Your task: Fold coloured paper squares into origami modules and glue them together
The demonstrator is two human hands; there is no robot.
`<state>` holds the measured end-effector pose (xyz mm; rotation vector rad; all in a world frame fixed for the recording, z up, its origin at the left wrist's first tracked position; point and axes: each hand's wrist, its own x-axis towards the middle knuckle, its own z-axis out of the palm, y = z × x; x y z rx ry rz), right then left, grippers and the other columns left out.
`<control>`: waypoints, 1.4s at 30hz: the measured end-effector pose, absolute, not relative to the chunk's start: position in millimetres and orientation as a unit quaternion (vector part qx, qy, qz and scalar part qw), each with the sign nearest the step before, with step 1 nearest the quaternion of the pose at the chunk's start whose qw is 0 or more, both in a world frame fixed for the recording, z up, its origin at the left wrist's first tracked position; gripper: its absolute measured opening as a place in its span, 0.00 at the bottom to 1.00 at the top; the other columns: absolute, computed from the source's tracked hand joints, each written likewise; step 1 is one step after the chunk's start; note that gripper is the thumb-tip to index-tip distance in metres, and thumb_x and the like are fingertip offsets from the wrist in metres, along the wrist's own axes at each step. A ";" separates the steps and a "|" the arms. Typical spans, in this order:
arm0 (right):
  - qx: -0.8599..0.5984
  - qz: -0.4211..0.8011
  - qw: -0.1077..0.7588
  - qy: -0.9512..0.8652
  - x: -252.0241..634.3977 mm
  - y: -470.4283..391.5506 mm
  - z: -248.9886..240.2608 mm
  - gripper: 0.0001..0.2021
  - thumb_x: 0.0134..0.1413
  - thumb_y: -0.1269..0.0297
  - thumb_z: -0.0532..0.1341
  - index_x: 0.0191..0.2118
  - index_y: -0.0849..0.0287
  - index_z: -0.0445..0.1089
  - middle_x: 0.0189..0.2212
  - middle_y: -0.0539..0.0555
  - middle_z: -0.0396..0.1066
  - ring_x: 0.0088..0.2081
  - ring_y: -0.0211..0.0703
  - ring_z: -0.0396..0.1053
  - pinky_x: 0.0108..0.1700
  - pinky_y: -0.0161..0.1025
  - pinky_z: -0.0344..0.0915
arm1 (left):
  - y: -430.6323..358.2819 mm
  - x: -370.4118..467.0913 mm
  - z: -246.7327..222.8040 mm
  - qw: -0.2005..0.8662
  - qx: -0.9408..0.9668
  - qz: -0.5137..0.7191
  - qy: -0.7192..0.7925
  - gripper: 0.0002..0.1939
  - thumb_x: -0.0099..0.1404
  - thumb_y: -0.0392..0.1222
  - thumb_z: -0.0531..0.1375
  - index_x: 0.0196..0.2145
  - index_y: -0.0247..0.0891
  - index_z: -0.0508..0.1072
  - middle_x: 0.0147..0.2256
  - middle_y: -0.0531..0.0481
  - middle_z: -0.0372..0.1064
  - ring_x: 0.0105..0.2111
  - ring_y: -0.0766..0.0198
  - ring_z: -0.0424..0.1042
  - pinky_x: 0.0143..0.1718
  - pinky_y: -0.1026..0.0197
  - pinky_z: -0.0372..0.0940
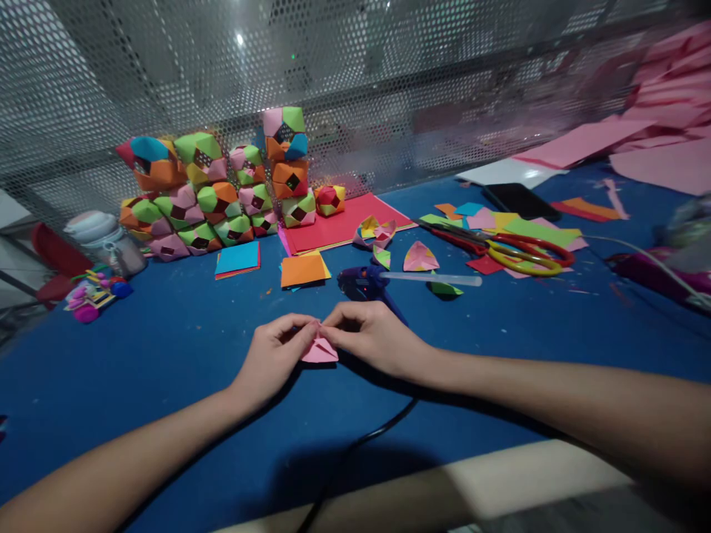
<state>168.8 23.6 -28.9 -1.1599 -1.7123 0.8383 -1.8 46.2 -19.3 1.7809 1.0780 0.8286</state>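
Note:
A small folded pink paper [321, 352] sits between my two hands, just above the blue table. My left hand [276, 354] pinches its upper left side between thumb and fingers. From the other side, my right hand [378, 337] pinches the top corner, its fingertips almost meeting those of the left. The fingers hide the paper's upper part. Right behind my hands lies a blue glue gun [362, 283] with a clear glue stick [433, 279] poking out to the right. Beyond it are a folded pink and yellow piece [421, 257] and a partly assembled paper piece [375, 232].
Stacked paper cubes [219, 198] stand at the back left. Square paper stacks in blue [238, 257] and orange [303, 271] lie before them. Scissors [522, 252] rest on coloured scraps at right, near a black phone [521, 201]. A black cable [383, 429] crosses the front edge.

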 end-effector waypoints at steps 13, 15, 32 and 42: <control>-0.480 0.355 0.427 -0.678 168.4 21.7 -27.4 0.07 0.49 0.68 0.59 0.24 0.63 0.68 0.19 0.48 0.67 0.22 0.32 0.61 0.23 0.29 0.57 | 45.2 -1.8 -17.8 0.393 0.761 0.305 0.417 0.11 0.61 0.44 0.55 0.32 0.36 0.75 0.31 0.50 0.71 0.32 0.64 0.68 0.34 0.64 0.61; -0.482 0.356 0.424 -0.679 168.4 21.3 -27.7 0.07 0.49 0.68 0.59 0.24 0.63 0.68 0.19 0.48 0.67 0.22 0.32 0.61 0.22 0.29 0.57 | 45.0 -2.0 -18.5 0.390 0.761 0.307 0.417 0.11 0.61 0.44 0.55 0.32 0.37 0.75 0.31 0.50 0.72 0.32 0.64 0.68 0.34 0.64 0.62; -0.453 0.330 0.415 -0.717 169.8 19.0 -26.1 0.06 0.52 0.66 0.58 0.29 0.62 0.71 0.25 0.50 0.71 0.27 0.34 0.65 0.29 0.31 0.60 | 44.6 -4.5 -19.0 0.371 0.758 0.330 0.424 0.11 0.61 0.45 0.55 0.30 0.37 0.74 0.30 0.51 0.72 0.31 0.64 0.68 0.34 0.65 0.61; -0.474 0.313 0.416 -0.711 167.0 22.0 -29.9 0.08 0.53 0.66 0.57 0.27 0.63 0.68 0.20 0.48 0.65 0.23 0.32 0.60 0.25 0.30 0.56 | 45.6 -3.4 -21.6 0.380 0.730 0.359 0.441 0.10 0.60 0.46 0.57 0.32 0.36 0.72 0.30 0.52 0.70 0.29 0.66 0.66 0.32 0.66 0.60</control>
